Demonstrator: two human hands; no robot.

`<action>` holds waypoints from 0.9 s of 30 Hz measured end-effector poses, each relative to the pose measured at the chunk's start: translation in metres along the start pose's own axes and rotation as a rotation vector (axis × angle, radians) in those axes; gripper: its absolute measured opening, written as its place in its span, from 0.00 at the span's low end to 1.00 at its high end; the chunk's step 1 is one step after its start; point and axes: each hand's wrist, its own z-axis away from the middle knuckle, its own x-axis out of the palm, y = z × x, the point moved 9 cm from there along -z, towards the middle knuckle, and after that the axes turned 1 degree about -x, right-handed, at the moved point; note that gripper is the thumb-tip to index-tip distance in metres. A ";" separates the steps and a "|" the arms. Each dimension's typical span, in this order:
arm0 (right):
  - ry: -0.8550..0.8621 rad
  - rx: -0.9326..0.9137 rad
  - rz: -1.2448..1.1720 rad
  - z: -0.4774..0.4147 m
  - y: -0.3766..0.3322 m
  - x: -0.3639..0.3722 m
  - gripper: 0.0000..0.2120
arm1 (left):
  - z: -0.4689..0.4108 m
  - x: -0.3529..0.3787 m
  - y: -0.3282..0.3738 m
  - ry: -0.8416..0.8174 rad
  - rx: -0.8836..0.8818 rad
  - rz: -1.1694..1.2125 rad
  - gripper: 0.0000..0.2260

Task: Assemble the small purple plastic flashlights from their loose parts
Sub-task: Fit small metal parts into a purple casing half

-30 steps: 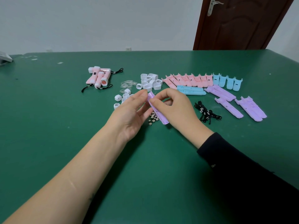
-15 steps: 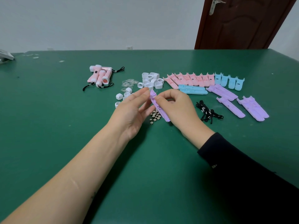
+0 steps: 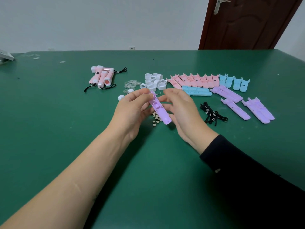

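Your left hand [image 3: 132, 111] pinches the far end of one purple shell [image 3: 159, 110] between thumb and fingertips. Your right hand [image 3: 183, 111] supports the same shell from the other side, its lower fingers curled against it. Whether the right thumb and forefinger pinch anything at the far end cannot be told. The shell is held above the green table [image 3: 49, 129], open side up, tilted with its near end over the button batteries [image 3: 156, 119]. Black cords [image 3: 212, 115] lie just right of your right hand. The spare purple shells [image 3: 257, 110] lie further right, behind them blue shells [image 3: 197, 92] and pink shells [image 3: 193, 80]. White caps [image 3: 154, 81], clear lenses [image 3: 132, 84] and finished pink flashlights [image 3: 102, 77] lie beyond your left hand.
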 end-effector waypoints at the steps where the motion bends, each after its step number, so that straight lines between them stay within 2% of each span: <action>1: -0.005 0.057 -0.056 0.000 0.003 -0.001 0.03 | 0.000 0.000 0.001 0.000 -0.001 0.000 0.06; 6: -0.179 0.144 0.080 0.004 0.010 0.010 0.10 | 0.000 -0.002 0.004 0.001 0.005 -0.027 0.06; 11: -0.179 0.129 0.076 0.003 0.011 0.010 0.07 | 0.001 -0.002 0.006 0.001 0.016 -0.051 0.05; 27: -0.210 0.164 -0.003 0.002 0.016 0.011 0.06 | 0.004 -0.003 0.010 0.026 0.067 -0.178 0.05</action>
